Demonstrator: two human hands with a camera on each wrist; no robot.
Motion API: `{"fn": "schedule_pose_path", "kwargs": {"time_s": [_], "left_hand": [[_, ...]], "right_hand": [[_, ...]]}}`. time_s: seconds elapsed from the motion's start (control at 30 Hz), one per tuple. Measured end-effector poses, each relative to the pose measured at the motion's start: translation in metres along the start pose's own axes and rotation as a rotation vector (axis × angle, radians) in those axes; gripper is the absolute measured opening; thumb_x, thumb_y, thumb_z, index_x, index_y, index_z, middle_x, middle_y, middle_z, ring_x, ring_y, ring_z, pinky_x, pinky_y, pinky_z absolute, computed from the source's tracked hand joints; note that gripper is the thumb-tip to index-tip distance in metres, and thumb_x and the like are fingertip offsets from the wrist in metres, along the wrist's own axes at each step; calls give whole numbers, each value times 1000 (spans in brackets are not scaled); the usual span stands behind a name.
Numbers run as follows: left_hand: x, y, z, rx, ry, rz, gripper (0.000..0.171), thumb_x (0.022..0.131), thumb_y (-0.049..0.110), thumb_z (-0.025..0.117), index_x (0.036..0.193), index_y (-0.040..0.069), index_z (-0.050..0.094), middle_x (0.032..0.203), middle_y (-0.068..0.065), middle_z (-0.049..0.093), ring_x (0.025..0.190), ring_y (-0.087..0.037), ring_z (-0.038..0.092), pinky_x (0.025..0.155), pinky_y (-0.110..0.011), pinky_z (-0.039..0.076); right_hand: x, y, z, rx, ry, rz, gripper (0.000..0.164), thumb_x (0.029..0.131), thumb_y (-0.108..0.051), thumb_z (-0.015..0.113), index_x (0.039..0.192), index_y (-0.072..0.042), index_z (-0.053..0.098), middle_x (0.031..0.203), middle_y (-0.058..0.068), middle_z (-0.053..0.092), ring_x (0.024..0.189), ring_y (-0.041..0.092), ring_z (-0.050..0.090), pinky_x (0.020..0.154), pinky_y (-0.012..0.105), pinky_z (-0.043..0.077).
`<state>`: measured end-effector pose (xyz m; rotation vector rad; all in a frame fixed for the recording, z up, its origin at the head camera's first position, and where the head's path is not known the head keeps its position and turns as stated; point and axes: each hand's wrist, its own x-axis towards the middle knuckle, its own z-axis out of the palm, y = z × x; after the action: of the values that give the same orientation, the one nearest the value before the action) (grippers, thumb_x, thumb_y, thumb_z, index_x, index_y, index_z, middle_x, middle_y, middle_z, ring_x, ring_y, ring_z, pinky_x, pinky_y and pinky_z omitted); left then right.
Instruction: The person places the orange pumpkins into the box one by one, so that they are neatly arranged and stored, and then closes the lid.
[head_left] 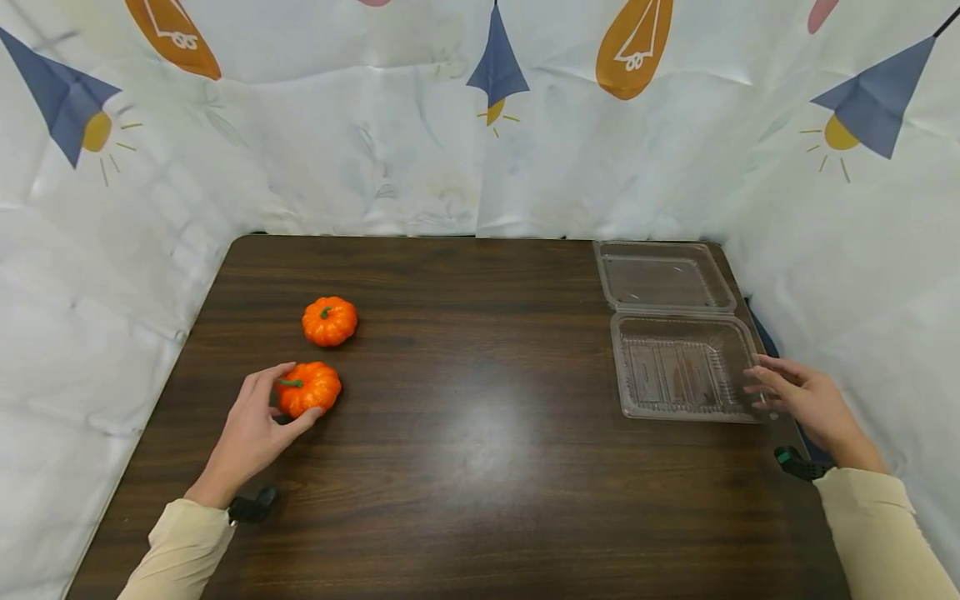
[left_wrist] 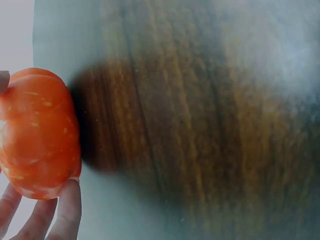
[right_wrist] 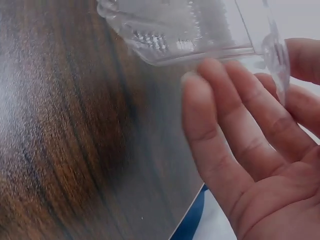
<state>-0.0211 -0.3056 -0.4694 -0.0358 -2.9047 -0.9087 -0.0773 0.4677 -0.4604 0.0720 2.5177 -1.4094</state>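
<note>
Two small orange pumpkins are on the left side of the dark table. My left hand (head_left: 253, 429) grips the nearer pumpkin (head_left: 311, 388), thumb on its near side and fingers at its far left. In the left wrist view the held pumpkin (left_wrist: 40, 135) sits between the thumb and several fingertips. The other pumpkin (head_left: 330, 322), with a green stem, stands just behind it. On the right, a clear plastic clamshell box (head_left: 686, 367) lies with its lid folded back. My right hand (head_left: 813, 408) pinches its right rim, with fingers (right_wrist: 242, 115) beneath the box in the right wrist view.
The box lid (head_left: 663, 279) lies flat at the table's back right corner. A dark wood-grain table (head_left: 480, 500) spans the space between the hands. White printed cloth (head_left: 420, 150) hangs close along its back and sides.
</note>
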Motion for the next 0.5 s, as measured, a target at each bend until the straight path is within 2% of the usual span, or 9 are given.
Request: {"fn": "schedule_pose_path", "kwargs": {"time_s": [0.07, 0.13, 0.2, 0.3, 0.37, 0.5], "left_hand": [[0, -2, 1, -8, 7, 1, 76, 86, 25, 85, 146, -1, 46, 139, -27, 46, 112, -37, 52, 71, -2, 41], [0, -4, 3, -13, 10, 0, 76, 85, 24, 86, 146, -1, 46, 139, -27, 46, 113, -38, 51, 71, -1, 41], [0, -5, 3, -17, 9, -6, 75, 86, 25, 86, 145, -1, 47, 139, -27, 46, 115, -38, 50, 71, -1, 40], [0, -6, 3, -22, -1, -24, 71, 87, 28, 85, 142, 1, 50, 141, -27, 45, 116, -39, 50, 72, -2, 40], [0, -7, 3, -24, -8, -38, 69, 87, 31, 84, 141, 1, 52, 141, -26, 45, 117, -39, 49, 73, -3, 40], [1, -8, 3, -31, -15, -54, 69, 88, 32, 84, 141, 2, 53, 142, -26, 44, 117, -38, 49, 73, -3, 40]], "right_hand": [[1, 1, -1, 55, 6, 17, 56, 109, -26, 52, 154, 6, 40, 109, -34, 68, 91, -5, 72, 71, 23, 62], [2, 2, -2, 120, 14, 30, 46, 109, -24, 53, 151, -5, 51, 107, -30, 71, 89, -3, 72, 70, 22, 62], [2, 3, -2, 185, 28, 41, 34, 108, -23, 55, 141, -18, 62, 105, -28, 72, 87, -2, 70, 69, 21, 61], [2, 2, -2, 303, 40, 51, 24, 106, -18, 59, 123, -30, 72, 103, -23, 74, 84, 0, 69, 68, 19, 60], [3, 1, -1, 362, 46, 55, 23, 104, -16, 61, 115, -32, 75, 101, -20, 75, 82, 1, 69, 67, 19, 60], [4, -1, 0, 441, 44, 60, 23, 103, -13, 63, 112, -28, 77, 97, -14, 76, 79, 4, 69, 66, 20, 60]]}}
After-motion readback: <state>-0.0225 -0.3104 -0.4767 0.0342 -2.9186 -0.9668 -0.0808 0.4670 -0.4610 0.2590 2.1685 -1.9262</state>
